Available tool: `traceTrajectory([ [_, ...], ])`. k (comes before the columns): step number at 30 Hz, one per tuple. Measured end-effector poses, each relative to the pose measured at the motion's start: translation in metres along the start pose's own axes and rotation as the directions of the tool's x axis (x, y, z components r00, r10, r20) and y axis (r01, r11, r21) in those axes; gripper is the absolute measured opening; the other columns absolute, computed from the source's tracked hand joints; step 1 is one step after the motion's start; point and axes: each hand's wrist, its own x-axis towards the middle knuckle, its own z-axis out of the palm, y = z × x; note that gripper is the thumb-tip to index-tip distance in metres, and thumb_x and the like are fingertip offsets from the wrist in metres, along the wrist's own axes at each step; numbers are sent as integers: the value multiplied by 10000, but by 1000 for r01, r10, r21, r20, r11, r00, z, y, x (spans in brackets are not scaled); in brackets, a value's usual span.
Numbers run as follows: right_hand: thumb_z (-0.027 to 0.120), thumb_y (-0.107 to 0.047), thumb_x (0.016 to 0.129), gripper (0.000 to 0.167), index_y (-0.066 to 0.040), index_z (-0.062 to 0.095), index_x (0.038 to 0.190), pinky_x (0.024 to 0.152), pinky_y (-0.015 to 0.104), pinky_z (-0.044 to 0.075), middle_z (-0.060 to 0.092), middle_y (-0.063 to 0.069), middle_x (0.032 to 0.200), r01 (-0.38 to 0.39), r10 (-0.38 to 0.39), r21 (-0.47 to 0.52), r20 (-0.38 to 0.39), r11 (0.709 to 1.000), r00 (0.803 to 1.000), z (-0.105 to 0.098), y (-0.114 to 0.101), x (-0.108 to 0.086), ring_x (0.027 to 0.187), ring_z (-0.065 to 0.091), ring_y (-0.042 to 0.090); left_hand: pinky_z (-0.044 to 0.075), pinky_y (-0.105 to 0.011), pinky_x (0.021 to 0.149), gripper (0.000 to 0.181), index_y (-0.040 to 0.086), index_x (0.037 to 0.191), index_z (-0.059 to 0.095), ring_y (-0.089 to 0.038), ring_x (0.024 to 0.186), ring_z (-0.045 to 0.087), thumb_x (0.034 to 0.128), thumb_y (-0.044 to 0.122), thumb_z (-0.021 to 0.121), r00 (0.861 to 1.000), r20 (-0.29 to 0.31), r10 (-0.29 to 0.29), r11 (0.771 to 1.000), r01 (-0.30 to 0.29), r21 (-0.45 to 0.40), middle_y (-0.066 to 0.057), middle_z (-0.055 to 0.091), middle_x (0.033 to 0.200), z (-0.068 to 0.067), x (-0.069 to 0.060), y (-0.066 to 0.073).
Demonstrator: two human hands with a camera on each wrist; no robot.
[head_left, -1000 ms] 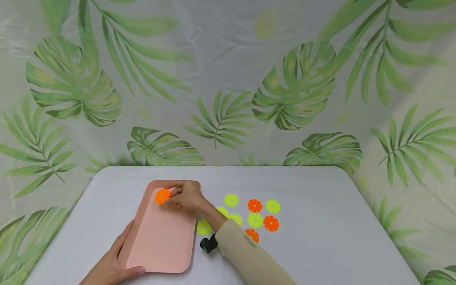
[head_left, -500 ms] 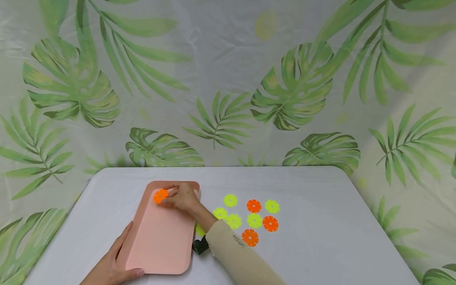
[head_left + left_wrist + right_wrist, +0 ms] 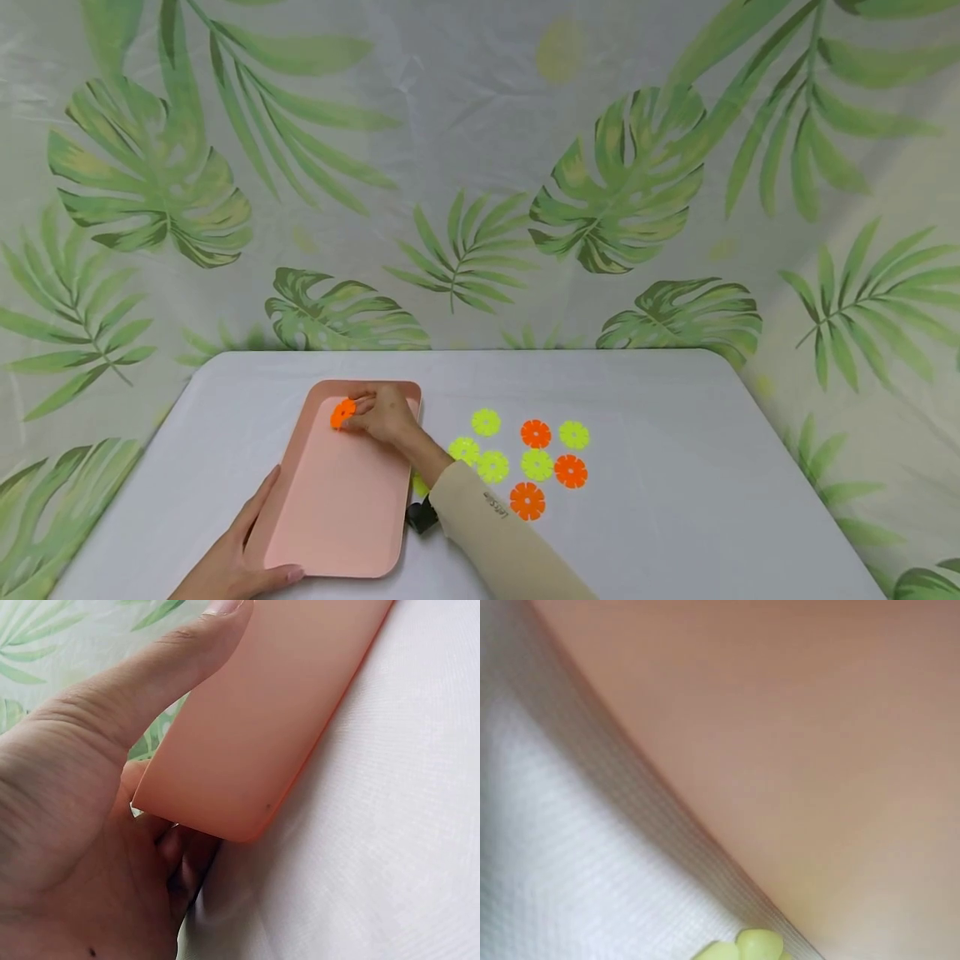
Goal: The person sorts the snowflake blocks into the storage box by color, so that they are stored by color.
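Note:
In the head view, a pink tray (image 3: 337, 508) lies lengthwise on the left part of the table. My left hand (image 3: 231, 557) grips its near left corner, thumb at the near edge and fingers along the left side. The left wrist view shows that thumb (image 3: 187, 656) against the tray wall (image 3: 240, 750), with other fingers partly hidden behind the corner. Over the tray's far end, my right hand (image 3: 386, 414) pinches an orange notched plastic disc (image 3: 342, 413), which is tilted. Whether the disc touches the tray floor I cannot tell.
Several yellow-green notched discs (image 3: 492, 467) and orange ones (image 3: 527, 501) lie flat on the white tabletop (image 3: 675, 500) right of the tray. Another yellow-green disc (image 3: 420, 484) is half hidden by the right forearm. A leaf-patterned cloth (image 3: 465, 167) hangs behind.
The orange disc has turned from nearly face-on to a steeper tilt in my right fingers. My right forearm has shifted slightly left, uncovering an orange disc. The left hand stays on the tray.

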Motion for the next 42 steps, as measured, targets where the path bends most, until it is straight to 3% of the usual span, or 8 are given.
traceTrajectory([
  [4, 856, 42, 805, 446, 23, 730, 1232, 804, 236, 596, 791, 160, 1016, 7, -7, -10, 6, 1000, 1000, 0, 1, 0, 866, 686, 98, 483, -387, 987, 1251, 416, 1645, -157, -430, 1501, 322, 872, 434, 827, 1000, 23, -15, 999, 16, -37, -220, 103, 1747, 0, 1, 3],
  [14, 847, 60, 805, 468, 11, 719, 1253, 713, 194, 565, 751, 87, 953, 19, -20, -92, -13, 996, 1000, 1, 4, 0, 774, 585, 41, 473, -275, 950, 1247, 437, 1648, -126, -341, 1459, 371, 860, 437, 840, 1000, -3, -11, 999, 11, -31, -168, 137, 1753, 2, 1, 3],
  [17, 840, 55, 818, 435, 11, 726, 1236, 684, 179, 547, 738, 88, 930, 34, -37, -118, -20, 992, 999, 2, 5, 0, 756, 571, 42, 477, -331, 977, 1247, 461, 1637, -137, -312, 1463, 360, 861, 445, 838, 1000, 3, -26, 999, 26, -35, -149, 127, 1757, 2, 1, 3],
  [23, 847, 2, 830, 433, -17, 731, 1247, 645, 159, 502, 739, 36, 859, 37, -47, -184, -49, 982, 998, 3, 6, -2, 720, 574, 30, 462, -459, 1034, 1261, 438, 1641, -152, -410, 1508, 305, 860, 437, 839, 1000, 20, -23, 998, 24, -66, -192, 92, 1755, 4, 1, 3],
  [28, 810, 37, 855, 455, -14, 704, 1295, 644, 171, 513, 732, 49, 827, 32, -36, -124, -33, 992, 999, 2, 6, -2, 706, 590, 42, 448, -528, 1052, 1262, 460, 1633, -155, -441, 1525, 283, 857, 440, 840, 999, 19, -28, 996, 29, -80, -192, 86, 1756, 5, 1, 3],
  [36, 793, 54, 863, 439, 3, 679, 1283, 646, 190, 542, 731, 128, 975, 59, -58, -15, 48, 998, 997, -8, 1, -2, 697, 603, 78, 473, -455, 1007, 1265, 442, 1642, -142, -422, 1497, 332, 853, 437, 846, 1000, 0, -16, 999, 16, -50, -178, 122, 1753, 3, -1, 3],
  [42, 811, -17, 875, 422, -23, 691, 1280, 717, 204, 552, 751, 143, 1102, 135, -134, -1, 109, 991, 985, -28, -8, -3, 793, 640, 82, 444, -548, 1060, 1273, 440, 1637, -163, -420, 1500, 313, 853, 453, 840, 999, 12, -40, 998, 40, -54, -195, 99, 1754, 1, -2, 3],
])
